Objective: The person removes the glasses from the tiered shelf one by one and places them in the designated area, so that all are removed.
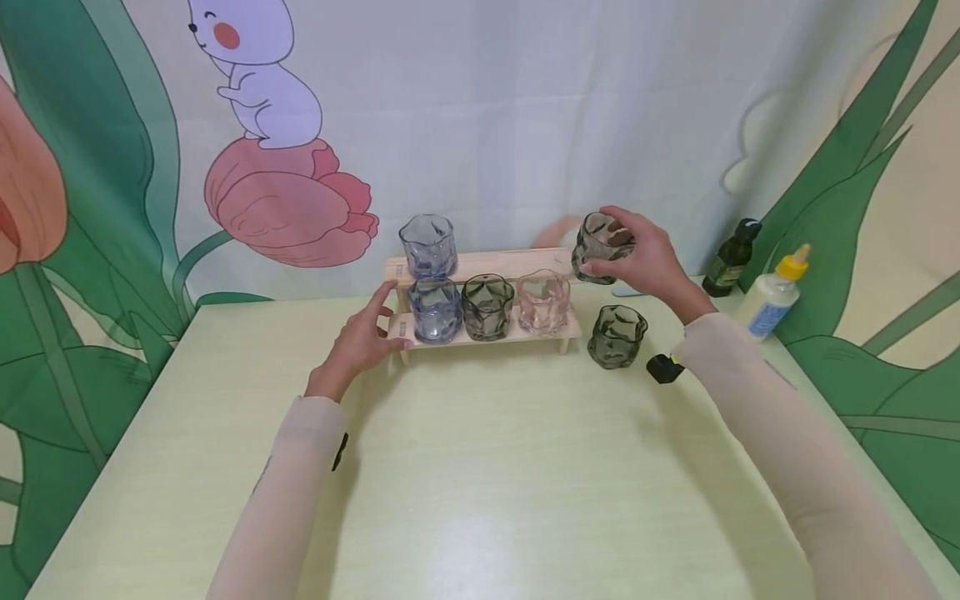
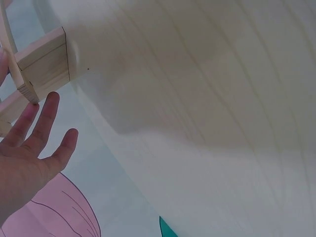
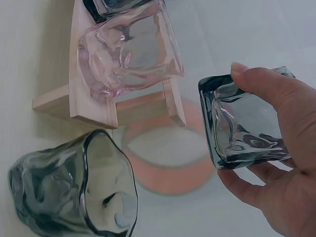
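My right hand (image 1: 651, 257) grips a grey-green glass cup (image 1: 597, 242) by its sides, thumb on one side and fingers on the other. It is held in the air just off the right end of a two-tier wooden rack (image 1: 487, 265). Spread fingers of my left hand (image 1: 360, 333) touch the rack's left end, the thumb at the lower shelf. One blue cup (image 1: 429, 247) stands on the upper tier. Below it are another blue cup (image 1: 437, 312), a grey cup (image 1: 488, 308) and a pink cup (image 1: 543, 303). A second grey-green cup (image 3: 54, 187) stands on the table, right of the rack.
A dark bottle (image 1: 731, 260) and a white glue bottle with a yellow cap (image 1: 771, 292) stand at the table's right back. Behind the rack hangs a printed curtain (image 1: 480, 125). A light-coloured flat item (image 1: 626, 291) lies behind the standing cup.
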Demonstrator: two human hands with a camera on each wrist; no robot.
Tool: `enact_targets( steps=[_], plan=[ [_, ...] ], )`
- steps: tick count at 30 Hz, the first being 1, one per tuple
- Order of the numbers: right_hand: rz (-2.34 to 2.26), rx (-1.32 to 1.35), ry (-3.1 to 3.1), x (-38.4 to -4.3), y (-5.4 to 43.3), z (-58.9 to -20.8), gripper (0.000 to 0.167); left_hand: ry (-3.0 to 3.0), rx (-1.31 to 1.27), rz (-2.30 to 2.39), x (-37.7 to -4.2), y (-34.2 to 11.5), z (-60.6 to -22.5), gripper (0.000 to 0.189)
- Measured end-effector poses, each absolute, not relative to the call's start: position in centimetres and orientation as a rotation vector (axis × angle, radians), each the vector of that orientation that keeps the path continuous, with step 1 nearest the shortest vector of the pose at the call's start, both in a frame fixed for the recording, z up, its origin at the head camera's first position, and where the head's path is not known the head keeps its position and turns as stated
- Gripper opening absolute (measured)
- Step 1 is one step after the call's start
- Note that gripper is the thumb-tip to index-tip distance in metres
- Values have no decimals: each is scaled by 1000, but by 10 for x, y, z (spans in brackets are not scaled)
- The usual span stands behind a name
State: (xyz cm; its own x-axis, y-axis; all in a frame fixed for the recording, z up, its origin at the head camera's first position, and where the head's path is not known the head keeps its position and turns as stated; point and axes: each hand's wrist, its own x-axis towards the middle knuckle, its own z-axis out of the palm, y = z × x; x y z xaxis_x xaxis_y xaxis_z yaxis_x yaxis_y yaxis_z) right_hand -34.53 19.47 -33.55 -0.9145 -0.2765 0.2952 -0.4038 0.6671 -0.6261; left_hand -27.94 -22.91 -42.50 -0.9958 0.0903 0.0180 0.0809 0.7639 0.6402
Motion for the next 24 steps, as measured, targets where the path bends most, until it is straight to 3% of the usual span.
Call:
enact_targets(
  steps=[24],
  plan=[
    [989,515,-2755,-319,236,-352,83,2896,95,1076,-280,-227,-422,101]
  ],
)
